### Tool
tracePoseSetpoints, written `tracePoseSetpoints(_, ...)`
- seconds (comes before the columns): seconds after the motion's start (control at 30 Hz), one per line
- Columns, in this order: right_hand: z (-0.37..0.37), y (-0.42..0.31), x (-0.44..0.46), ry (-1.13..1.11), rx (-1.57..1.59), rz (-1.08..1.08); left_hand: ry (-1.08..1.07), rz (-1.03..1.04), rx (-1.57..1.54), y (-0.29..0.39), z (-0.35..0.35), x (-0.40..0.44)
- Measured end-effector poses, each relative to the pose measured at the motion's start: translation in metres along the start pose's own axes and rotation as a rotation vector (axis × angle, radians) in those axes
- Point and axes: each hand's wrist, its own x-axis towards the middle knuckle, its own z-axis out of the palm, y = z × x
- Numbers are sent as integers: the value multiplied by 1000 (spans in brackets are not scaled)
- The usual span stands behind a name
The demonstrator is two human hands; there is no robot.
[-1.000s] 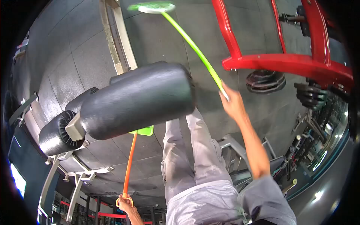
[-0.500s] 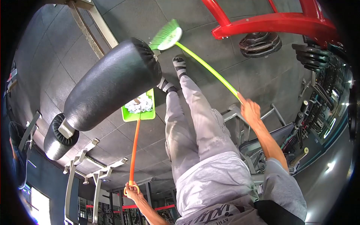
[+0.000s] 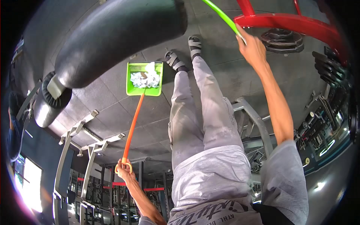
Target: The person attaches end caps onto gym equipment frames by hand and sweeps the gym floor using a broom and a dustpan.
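Observation:
My left hand (image 3: 125, 171) is closed round the yellow-orange grip of an orange handle (image 3: 134, 129), which runs up to a green dustpan (image 3: 129, 90). Crumpled white and pale paper (image 3: 150, 79) lies in the pan on the dark floor, left of my sandalled feet. At the upper right my right hand (image 3: 253, 48) grips the end of a bright green broom handle (image 3: 222, 15). That handle leaves the view at the top, so the broom's head is hidden.
A large black padded roller (image 3: 120, 39) fills the upper left. Red machine frame (image 3: 288, 21) and black weight plates (image 3: 282, 40) are at the upper right. Pale metal frames (image 3: 90, 157) stand lower left, and a grey frame (image 3: 255, 118) is beside my legs.
The broom head has passed from above my feet out of view at the top. My right hand has moved up. The dustpan now shows fully, higher in view, with paper in it.

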Motion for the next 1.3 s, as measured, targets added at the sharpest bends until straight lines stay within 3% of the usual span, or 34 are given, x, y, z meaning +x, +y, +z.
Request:
tracePoseSetpoints(0.13,51,-16,13,-43,-69,8,1,38,-25,2,-5,-10)
tracePoseSetpoints(0.17,61,-11,-10,-43,-86,-10,-13,45,-19,3,-14,-6)
tracePoseSetpoints(0.33,38,1,-165,-379,-20,342,-60,80,-10,16,-41,8)
tracePoseSetpoints(0.4,41,40,-216,-438,-28,233,-64,77,13,22,-45,16)
tracePoseSetpoints(0.5,12,28,-214,-740,462,728,-134,112,82,20,-44,34)
tracePoseSetpoints(0.57,23,26,-203,-609,521,631,-53,190,142,13,-27,39)
tracePoseSetpoints(0.63,23,-9,-170,-538,515,564,-111,240,154,20,-23,42)
tracePoseSetpoints(0.77,54,-45,-156,-569,246,583,-98,293,139,28,-12,45)
tracePoseSetpoints(0.83,67,-50,-170,-561,190,624,-92,338,142,28,-8,43)
tracePoseSetpoints(0.93,109,-21,-207,-402,65,394,-106,359,181,29,-9,48)
tracePoseSetpoints(1.03,115,-21,-235,-369,218,446,-144,399,193,29,-17,57)
tracePoseSetpoints(1.13,124,-16,-282,-162,361,373,-202,394,182,29,-20,56)
tracePoseSetpoints(1.3,122,-11,-350,-149,371,500,-386,380,77,27,-15,52)
